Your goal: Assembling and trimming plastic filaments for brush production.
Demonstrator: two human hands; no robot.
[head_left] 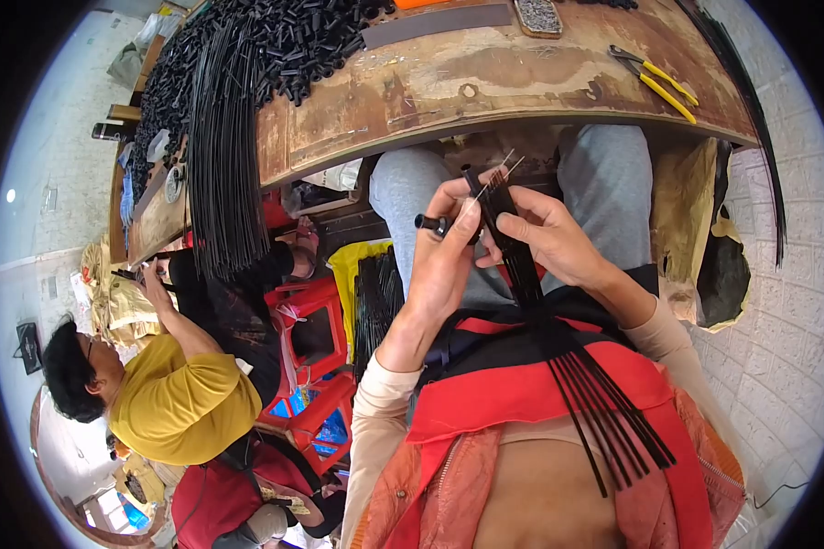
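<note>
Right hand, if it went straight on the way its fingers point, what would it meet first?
The bundle of thin black rods, which the right hand is gripping; just past that, likely the left hand, though depth between the two is hard to judge.

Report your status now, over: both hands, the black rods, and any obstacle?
Left hand gripping black tube. Right hand pinching black rod bundle, free ends fanned over red cloth. Nothing seen blocking the hands; yellow-handled pliers lie on table.
</note>
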